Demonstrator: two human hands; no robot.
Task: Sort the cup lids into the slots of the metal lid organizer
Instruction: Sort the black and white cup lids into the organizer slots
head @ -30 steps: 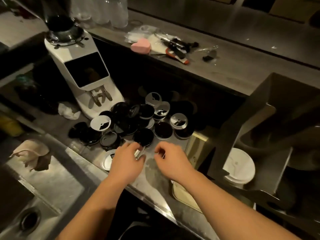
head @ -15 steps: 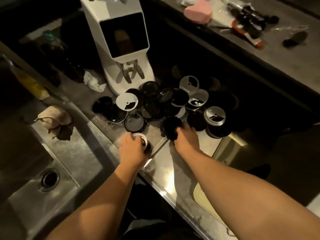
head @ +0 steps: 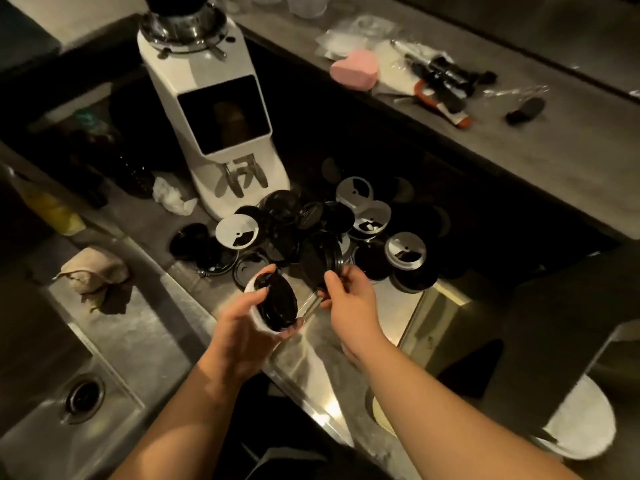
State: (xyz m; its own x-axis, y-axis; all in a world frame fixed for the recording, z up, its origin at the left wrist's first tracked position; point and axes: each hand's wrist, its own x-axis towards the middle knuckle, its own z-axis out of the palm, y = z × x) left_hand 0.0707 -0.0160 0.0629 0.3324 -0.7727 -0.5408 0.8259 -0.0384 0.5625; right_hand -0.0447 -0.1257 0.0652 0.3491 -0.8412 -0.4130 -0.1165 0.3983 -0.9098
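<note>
A heap of black and white cup lids (head: pixel 311 230) lies on the steel counter in front of a white coffee grinder. My left hand (head: pixel 239 327) grips a small stack of lids (head: pixel 275 303), black on top with a white rim under it, tilted toward me. My right hand (head: pixel 349 299) pinches a black lid (head: pixel 318 258) by its edge, lifted just above the heap. The metal lid organizer (head: pixel 568 341) stands at the lower right, dark, with white lids (head: pixel 581 420) in one slot.
A white coffee grinder (head: pixel 214 109) stands behind the heap. A sink with a drain (head: pixel 83 396) and a crumpled cloth (head: pixel 93 271) is at the left. The raised back counter holds a pink heart-shaped sponge (head: pixel 353 69) and small tools (head: pixel 443 84).
Both hands have lifted off the counter. The left now holds up a stack of lids, and the right has picked a black lid from the heap's near edge. The camera tilted back up.
</note>
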